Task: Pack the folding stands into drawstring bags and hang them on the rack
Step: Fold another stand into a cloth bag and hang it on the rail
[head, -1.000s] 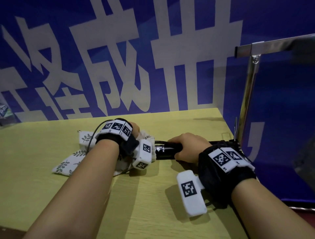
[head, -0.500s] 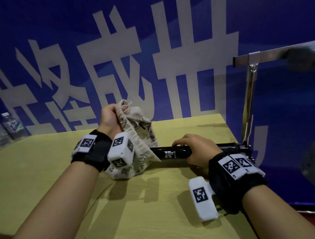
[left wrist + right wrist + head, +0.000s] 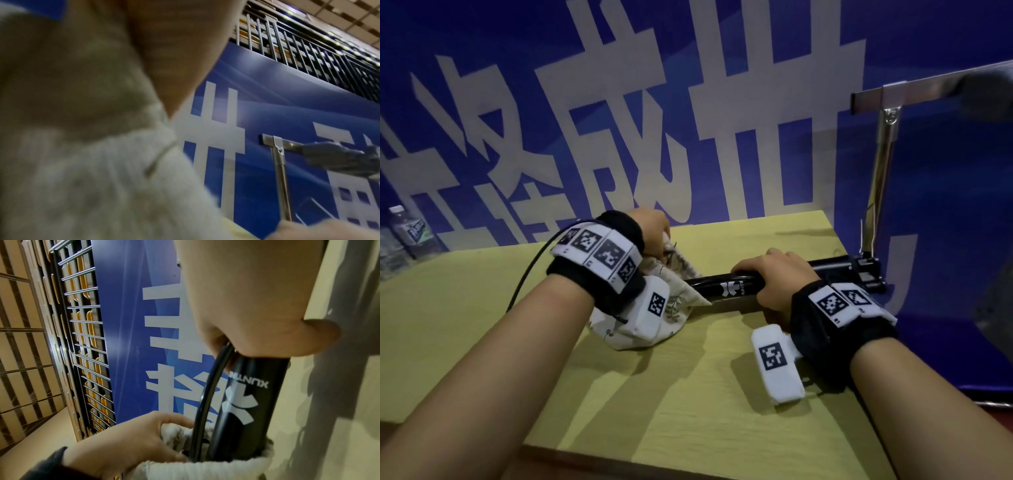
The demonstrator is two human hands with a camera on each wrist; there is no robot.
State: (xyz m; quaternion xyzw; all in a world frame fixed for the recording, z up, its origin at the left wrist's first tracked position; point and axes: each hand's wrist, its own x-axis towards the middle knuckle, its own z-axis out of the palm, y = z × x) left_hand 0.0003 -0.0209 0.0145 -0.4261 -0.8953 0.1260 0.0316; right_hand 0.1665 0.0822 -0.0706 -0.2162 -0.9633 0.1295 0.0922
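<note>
A black folding stand [image 3: 736, 286] with a white logo lies across the yellow table [image 3: 482, 308], its left end inside the mouth of a cream leaf-print drawstring bag [image 3: 678, 301]. My right hand [image 3: 774, 277] grips the stand's shaft from above; the right wrist view shows the shaft [image 3: 242, 399] running from my palm into the bag [image 3: 205, 467]. My left hand [image 3: 650, 229] pinches the bag's mouth, seen gripping the cloth in the right wrist view [image 3: 131, 443]. Blurred bag cloth [image 3: 82, 146] fills the left wrist view.
A metal rack [image 3: 887, 144] with a horizontal bar stands at the table's right rear edge, also in the left wrist view [image 3: 279, 162]. A water bottle [image 3: 410, 233] stands at the far left. A blue banner wall rises behind the table.
My left hand, raised with the bag half a second ago, has come down and drawn the bag's mouth over the stand's left end. My right hand has stayed on the shaft.
</note>
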